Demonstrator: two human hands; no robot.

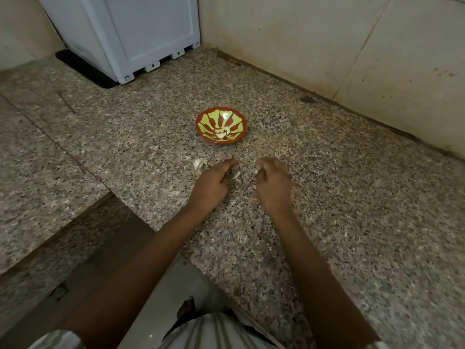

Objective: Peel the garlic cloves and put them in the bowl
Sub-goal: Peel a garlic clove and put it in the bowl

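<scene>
Head view, looking down on a speckled granite worktop.

Bowl: red with a yellow-green pattern, upright, far of both hands and near the centre of the worktop. Peeled cloves lie in a small heap at its bottom.

Unpeeled garlic: a pale lump on the worktop, just left of the left hand's fingertips and nearer than the bowl.

Left hand: palm down and low over the worktop. Its fingers point to the far right with the forefinger stretched out and the rest curled under. Cannot tell whether they hold anything.

Right hand: well apart from the left, with a gap of worktop between them. Its fingers are curled inward, narrow, and pinch a small white piece at the tips. Cannot tell whether it is clove or skin.

Peel scraps: one just beside the left fingers, between the hands; another nearer.

Surroundings: a white appliance stands at the far left on a black mat. A tiled wall runs along the far right. A striped garment is at the near edge.
</scene>
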